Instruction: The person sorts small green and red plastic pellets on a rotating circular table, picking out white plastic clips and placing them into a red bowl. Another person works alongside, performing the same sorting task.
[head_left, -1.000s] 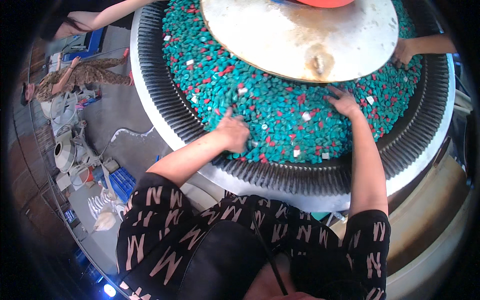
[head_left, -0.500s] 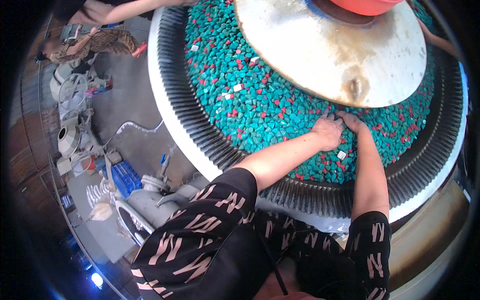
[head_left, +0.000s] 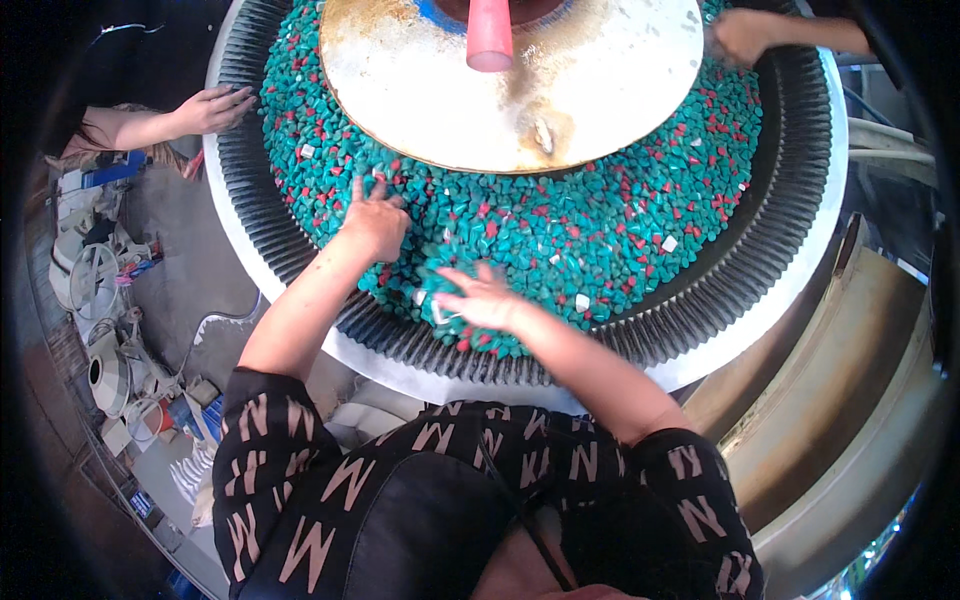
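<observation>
Teal pellets (head_left: 560,225) under both hands: left hand (head_left: 375,222) spread flat, right hand (head_left: 480,300) splayed, nothing gripped.

The right hand (head_left: 480,300) is motion-blurred, so what its fingers hold cannot be told. The pink post (head_left: 489,33) and disc (head_left: 520,90) are cut off at the top edge. The disc hides the stones (head_left: 560,225) beneath it.
</observation>
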